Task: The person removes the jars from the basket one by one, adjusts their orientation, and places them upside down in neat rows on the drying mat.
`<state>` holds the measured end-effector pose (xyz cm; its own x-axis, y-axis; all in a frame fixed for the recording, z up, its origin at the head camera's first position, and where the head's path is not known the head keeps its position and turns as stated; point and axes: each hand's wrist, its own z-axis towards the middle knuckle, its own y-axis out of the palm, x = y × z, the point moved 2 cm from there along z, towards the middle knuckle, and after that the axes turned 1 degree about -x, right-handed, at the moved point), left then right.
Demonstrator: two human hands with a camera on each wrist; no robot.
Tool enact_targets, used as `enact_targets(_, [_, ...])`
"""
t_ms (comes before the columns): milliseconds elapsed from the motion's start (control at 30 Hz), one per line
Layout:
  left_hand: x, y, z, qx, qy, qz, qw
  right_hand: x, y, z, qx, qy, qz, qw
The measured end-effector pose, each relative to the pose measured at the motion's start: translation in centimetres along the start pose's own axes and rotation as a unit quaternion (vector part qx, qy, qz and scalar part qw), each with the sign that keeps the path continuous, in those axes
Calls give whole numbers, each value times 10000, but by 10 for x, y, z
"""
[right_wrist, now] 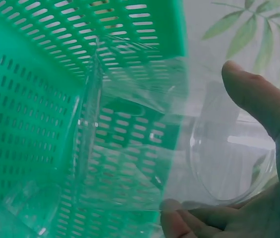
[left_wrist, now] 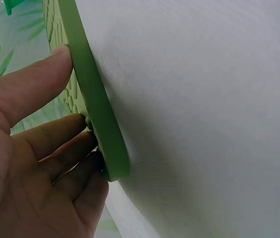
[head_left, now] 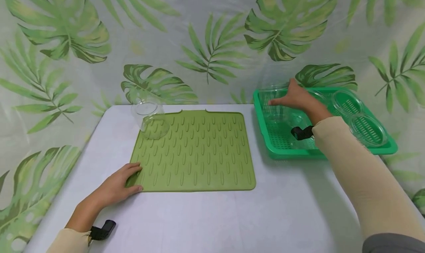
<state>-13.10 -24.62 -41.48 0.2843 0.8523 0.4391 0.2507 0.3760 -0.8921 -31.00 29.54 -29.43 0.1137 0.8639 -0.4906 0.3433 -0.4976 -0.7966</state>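
My left hand (head_left: 116,183) holds the near left corner of a green drying mat (head_left: 196,153). The left wrist view shows the thumb (left_wrist: 60,59) at the mat's edge and the fingertips against its corner. On the mat's far left corner stands a clear cup (head_left: 156,129). My right hand (head_left: 297,98) reaches over the left end of a green basket (head_left: 269,142) and grips a second clear cup (head_left: 273,92), thumb on the near side, fingers on the far side. In the right wrist view this cup (right_wrist: 135,129) lies between thumb and fingers, its rim towards the palm.
Several more clear cups stand in the basket; two (head_left: 346,103) (head_left: 368,129) show at its right end. A white cloth (head_left: 199,223) covers the table. A leaf-patterned curtain (head_left: 212,9) hangs behind the table, close to its back edge.
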Motion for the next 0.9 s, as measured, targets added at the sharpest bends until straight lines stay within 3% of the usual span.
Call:
enact_targets(367, [0,2,-1,63,-4,-50,10000,5,4,6,131,7,286,9995])
enact_targets(633, [1,1,1,5,-92,-62,9999,-4,1,2,324,-148,414,9985])
enact_targets(900, [2,-1,5,60,-28,-26,10000,-4,3,9,241,-384,937,9946])
